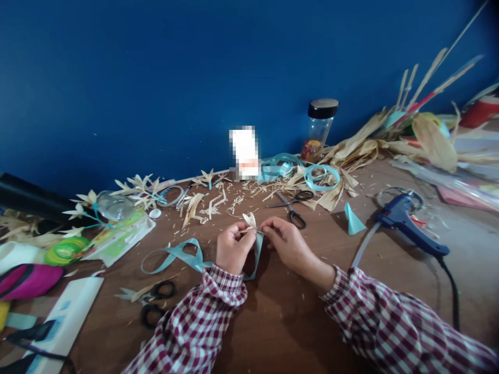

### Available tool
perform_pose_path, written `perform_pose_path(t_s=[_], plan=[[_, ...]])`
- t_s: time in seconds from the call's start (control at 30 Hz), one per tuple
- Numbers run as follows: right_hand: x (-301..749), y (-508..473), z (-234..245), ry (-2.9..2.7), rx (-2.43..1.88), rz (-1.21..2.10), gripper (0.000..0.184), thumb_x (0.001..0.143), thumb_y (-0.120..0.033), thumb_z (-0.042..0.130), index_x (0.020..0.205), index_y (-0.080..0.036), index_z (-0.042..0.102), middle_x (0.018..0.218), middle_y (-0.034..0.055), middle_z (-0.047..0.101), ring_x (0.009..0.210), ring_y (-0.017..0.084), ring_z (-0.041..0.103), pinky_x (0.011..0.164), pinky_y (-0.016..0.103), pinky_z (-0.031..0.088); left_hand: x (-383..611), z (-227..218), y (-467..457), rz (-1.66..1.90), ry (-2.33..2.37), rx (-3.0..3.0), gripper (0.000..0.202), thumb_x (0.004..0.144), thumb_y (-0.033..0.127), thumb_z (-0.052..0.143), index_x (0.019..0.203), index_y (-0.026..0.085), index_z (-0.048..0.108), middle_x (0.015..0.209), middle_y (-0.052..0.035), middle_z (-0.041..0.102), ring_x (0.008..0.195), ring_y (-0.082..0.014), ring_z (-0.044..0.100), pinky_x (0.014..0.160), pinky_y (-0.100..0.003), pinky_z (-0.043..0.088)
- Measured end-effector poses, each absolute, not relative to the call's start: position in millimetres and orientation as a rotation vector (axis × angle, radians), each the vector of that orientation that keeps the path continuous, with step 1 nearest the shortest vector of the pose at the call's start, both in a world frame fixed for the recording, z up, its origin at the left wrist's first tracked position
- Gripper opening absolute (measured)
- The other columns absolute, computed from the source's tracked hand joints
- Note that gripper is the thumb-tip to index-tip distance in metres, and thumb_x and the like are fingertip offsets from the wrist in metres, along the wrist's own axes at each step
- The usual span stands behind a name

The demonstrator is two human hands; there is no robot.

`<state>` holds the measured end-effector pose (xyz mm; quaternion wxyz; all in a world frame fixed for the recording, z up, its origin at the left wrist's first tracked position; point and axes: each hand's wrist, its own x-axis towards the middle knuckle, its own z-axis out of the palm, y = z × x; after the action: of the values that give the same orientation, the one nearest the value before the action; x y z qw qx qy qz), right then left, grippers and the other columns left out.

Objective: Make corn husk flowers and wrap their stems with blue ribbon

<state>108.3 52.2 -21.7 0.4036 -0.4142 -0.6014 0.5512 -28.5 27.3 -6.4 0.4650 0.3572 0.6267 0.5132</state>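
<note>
Near the table's middle, my left hand [235, 248] pinches a small pale corn-husk flower [249, 220] between thumb and fingers. My right hand [290, 244] meets it from the right, its thumb and forefinger closed on what looks like the flower's thin stem. From between the hands a light-blue satin ribbon [256, 258] hangs down, passes under the left wrist and curls on the table at left. Its exact wrap at the stem is hidden by the fingertips. Open black-handled scissors [291, 208] lie beyond the right hand; a second pair of scissors [152, 301] rests beside the left sleeve.
At right lie a blue glue gun [413, 226] with its cord and a folded teal piece [354, 221]. Husk scraps, ribbon rolls [322, 177] and a black-lidded jar [320, 130] line the wall. Finished-looking husk flowers [88, 205] and a white power strip [74, 317] are at left.
</note>
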Motion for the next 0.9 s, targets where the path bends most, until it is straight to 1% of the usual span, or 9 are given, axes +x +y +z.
perform_pose_path(t_s=[0.3, 0.4, 0.5, 0.57, 0.63, 0.73, 0.8, 0.83, 0.9], plan=[[109, 52, -17, -1.562, -1.005, 1.355, 0.016, 0.087, -0.03, 0.045, 0.081, -0.02, 0.056, 0.071, -0.0008, 0.054, 0.061, 0.013, 0.051, 0.054, 0.022, 0.046, -25, 1, 28, 1.245, 1.524, 0.808, 0.023, 0.059, 0.026, 0.074, 0.076, 0.014, 0.066, 0.06, -0.0003, 0.066, 0.052, -0.0118, 0.059, 0.051, -0.021, 0.049], [111, 52, -16, -1.698, -1.004, 1.197, 0.016, 0.089, -0.025, 0.041, 0.083, -0.02, 0.056, 0.073, 0.0004, 0.056, 0.063, 0.013, 0.052, 0.057, 0.023, 0.045, -26, -1, 28, 1.25, 1.527, 0.796, 0.023, 0.059, 0.027, 0.074, 0.077, 0.014, 0.065, 0.059, 0.0007, 0.065, 0.051, -0.0105, 0.058, 0.051, -0.02, 0.049], [114, 53, -12, -1.844, -0.978, 1.028, 0.018, 0.088, -0.017, 0.041, 0.084, -0.02, 0.059, 0.08, 0.0031, 0.059, 0.074, 0.016, 0.054, 0.068, 0.027, 0.044, -27, -2, 29, 1.257, 1.51, 0.76, 0.023, 0.06, 0.027, 0.073, 0.076, 0.015, 0.064, 0.056, 0.0027, 0.062, 0.049, -0.0092, 0.056, 0.049, -0.019, 0.047], [116, 53, -9, -1.956, -0.952, 0.908, 0.021, 0.088, -0.014, 0.041, 0.088, -0.02, 0.06, 0.085, 0.0054, 0.061, 0.081, 0.018, 0.056, 0.073, 0.029, 0.043, -28, -1, 29, 1.255, 1.474, 0.709, 0.023, 0.06, 0.028, 0.073, 0.076, 0.016, 0.063, 0.054, 0.0038, 0.06, 0.049, -0.0088, 0.055, 0.049, -0.018, 0.047], [117, 53, -6, -2.057, -0.939, 0.796, 0.023, 0.089, -0.014, 0.04, 0.096, -0.02, 0.061, 0.09, 0.0075, 0.063, 0.086, 0.019, 0.057, 0.076, 0.03, 0.044, -28, 1, 30, 1.263, 1.433, 0.652, 0.024, 0.059, 0.028, 0.073, 0.076, 0.016, 0.062, 0.054, 0.004, 0.061, 0.049, -0.0092, 0.056, 0.049, -0.019, 0.047], [116, 51, -6, -2.109, -0.945, 0.743, 0.024, 0.089, -0.014, 0.04, 0.102, -0.02, 0.06, 0.093, 0.0086, 0.064, 0.088, 0.02, 0.059, 0.078, 0.031, 0.045, -29, 6, 30, 1.288, 1.39, 0.617, 0.025, 0.058, 0.028, 0.074, 0.077, 0.017, 0.061, 0.056, 0.0046, 0.061, 0.05, -0.0097, 0.057, 0.05, -0.02, 0.047], [116, 50, -7, -2.083, -0.949, 0.737, 0.025, 0.088, -0.013, 0.041, 0.102, -0.02, 0.06, 0.092, 0.0079, 0.065, 0.086, 0.02, 0.06, 0.077, 0.031, 0.046, -29, 8, 29, 1.296, 1.36, 0.615, 0.028, 0.058, 0.027, 0.073, 0.081, 0.017, 0.06, 0.058, 0.0048, 0.062, 0.051, -0.0097, 0.057, 0.05, -0.02, 0.047], [115, 50, -8, -2.058, -0.947, 0.734, 0.025, 0.087, -0.013, 0.042, 0.101, -0.021, 0.061, 0.092, 0.0073, 0.065, 0.085, 0.02, 0.06, 0.076, 0.031, 0.046, -29, 9, 28, 1.303, 1.344, 0.613, 0.032, 0.058, 0.026, 0.073, 0.086, 0.018, 0.059, 0.061, 0.0046, 0.063, 0.052, -0.01, 0.058, 0.051, -0.021, 0.048], [115, 49, -9, -2.004, -0.939, 0.722, 0.023, 0.087, -0.013, 0.043, 0.099, -0.022, 0.062, 0.091, 0.0062, 0.066, 0.083, 0.019, 0.06, 0.076, 0.03, 0.046, -28, 10, 26, 1.329, 1.31, 0.616, 0.049, 0.057, 0.023, 0.074, 0.102, 0.019, 0.055, 0.069, 0.0033, 0.065, 0.058, -0.011, 0.061, 0.056, -0.022, 0.049]])
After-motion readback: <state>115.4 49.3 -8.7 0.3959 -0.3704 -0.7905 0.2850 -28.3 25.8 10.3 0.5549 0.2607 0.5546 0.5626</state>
